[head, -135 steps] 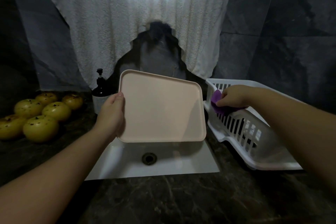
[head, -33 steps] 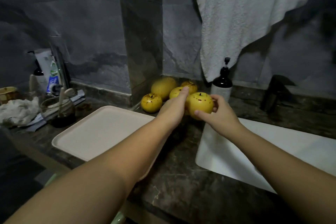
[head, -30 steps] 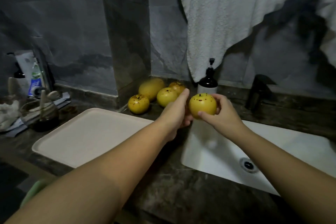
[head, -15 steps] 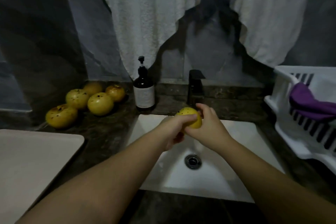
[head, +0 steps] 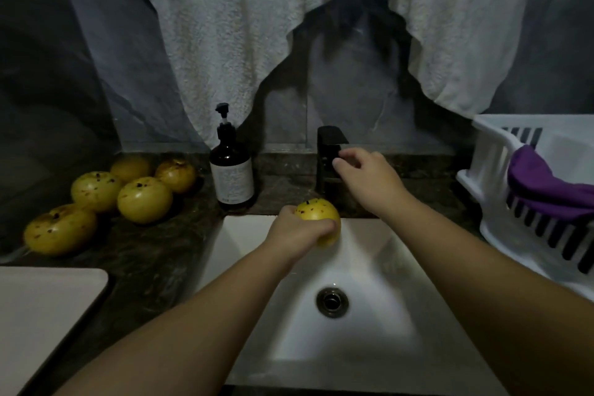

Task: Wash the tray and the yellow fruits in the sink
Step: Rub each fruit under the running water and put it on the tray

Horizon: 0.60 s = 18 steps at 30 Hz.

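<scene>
The left hand (head: 297, 233) grips one yellow fruit (head: 318, 219) from the side, with its fingers curled around it, and holds it above the back part of the white sink (head: 369, 267), just in front of the black faucet (head: 329, 151). The fruit has small dark spots on its skin and a dark stem on top. The right hand (head: 369, 175) is apart from the left one and holds nothing; its fingers are loosely bent and the fingertips (head: 337, 162) reach the side of the faucet, but I cannot tell if they really touch it. The sink has a round metal drain (head: 332, 301) in its bottom. To the left of the faucet a dark pump bottle (head: 231, 173) with a pale label stands upright on the dark marbled desk (head: 160, 251). Further to the left, five more yellow fruits (head: 144, 199) lie close together on the desk, near the wall, some of them touching each other. The pale tray (head: 41, 315) lies flat on the desk at the lower left, well apart from the sink, and only a part of it is visible. On the right side of the sink there is a white plastic dish rack (head: 501, 190) with a purple cloth (head: 543, 186) lying over its edge. Behind all of this, a white towel (head: 257, 26) hangs over the grey wall, and a dark shadow falls on the wall above the faucet.
</scene>
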Each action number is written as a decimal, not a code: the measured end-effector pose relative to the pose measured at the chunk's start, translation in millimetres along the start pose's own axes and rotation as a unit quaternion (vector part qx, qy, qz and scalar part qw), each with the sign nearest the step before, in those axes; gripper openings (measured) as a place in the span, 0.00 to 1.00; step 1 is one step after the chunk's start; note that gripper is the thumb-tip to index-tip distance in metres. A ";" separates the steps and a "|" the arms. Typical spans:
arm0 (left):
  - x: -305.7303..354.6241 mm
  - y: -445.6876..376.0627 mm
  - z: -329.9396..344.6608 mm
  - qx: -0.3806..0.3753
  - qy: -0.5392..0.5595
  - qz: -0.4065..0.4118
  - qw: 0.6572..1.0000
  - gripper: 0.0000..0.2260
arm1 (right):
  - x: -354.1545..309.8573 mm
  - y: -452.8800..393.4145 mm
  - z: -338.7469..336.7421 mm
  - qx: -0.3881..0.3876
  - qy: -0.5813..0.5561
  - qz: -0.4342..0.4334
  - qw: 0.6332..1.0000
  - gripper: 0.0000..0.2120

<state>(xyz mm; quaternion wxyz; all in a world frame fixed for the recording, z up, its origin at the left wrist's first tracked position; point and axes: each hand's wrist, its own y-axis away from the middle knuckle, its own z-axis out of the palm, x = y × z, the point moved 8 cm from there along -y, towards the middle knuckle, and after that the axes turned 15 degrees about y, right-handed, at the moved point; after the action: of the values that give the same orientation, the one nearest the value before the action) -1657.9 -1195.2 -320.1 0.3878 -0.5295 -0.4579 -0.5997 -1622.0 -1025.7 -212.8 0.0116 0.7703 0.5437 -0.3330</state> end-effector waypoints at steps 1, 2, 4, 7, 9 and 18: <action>0.3 -1.0 2.0 -0.001 0.000 0.009 1.000 0.34 | -2.7 -4.9 1.1 -0.010 0.005 -0.003 1.000 0.22; 0.7 -1.5 4.1 -0.004 0.000 0.016 1.000 0.35 | -3.9 -9.0 1.9 -0.017 0.009 -0.005 1.000 0.22; 1.0 -1.8 7.1 -0.007 -0.007 0.030 1.000 0.35 | -4.3 -12.9 4.0 -0.031 0.023 -0.012 0.999 0.22; 0.5 -1.2 6.9 -0.005 -0.007 0.047 0.999 0.36 | -6.0 -13.6 5.3 -0.038 0.030 -0.027 0.998 0.23; -1.2 -0.8 6.8 -0.006 0.002 0.045 0.999 0.36 | -6.3 -14.3 5.5 -0.046 0.026 -0.027 0.998 0.24; -2.2 9.2 12.5 -0.031 0.024 0.043 0.998 0.34 | -9.5 -17.2 4.8 -0.072 0.010 -0.022 0.997 0.26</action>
<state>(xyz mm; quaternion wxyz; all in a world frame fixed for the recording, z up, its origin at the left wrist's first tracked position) -1645.4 -1185.8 -320.7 0.4079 -0.5456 -0.4066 -0.6088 -1640.6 -1028.4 -205.6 0.0545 0.7587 0.5828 -0.2859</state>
